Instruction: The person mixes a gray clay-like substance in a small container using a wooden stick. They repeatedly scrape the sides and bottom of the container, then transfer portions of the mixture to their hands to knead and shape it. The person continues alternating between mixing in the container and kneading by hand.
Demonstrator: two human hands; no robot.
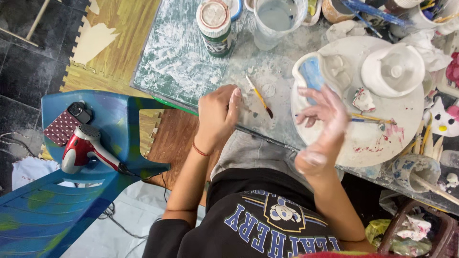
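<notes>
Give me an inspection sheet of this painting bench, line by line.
Surface: table top smeared with white paint.
Job's things: yellow-handled paintbrush lies on the table beside the left hand; round white board carries a white ceramic piece and a blue-glazed piece.
Clutter: green-labelled jar, clear jug, paint-stained cups at the right edge.
Hands: left hand closed, resting on the table edge; right hand blurred, fingers spread, paint-coated, holding nothing.
Cables: black cord from the red hair dryer on the blue chair.
Surroundings: wood-pattern floor mat, dark tiles.
</notes>
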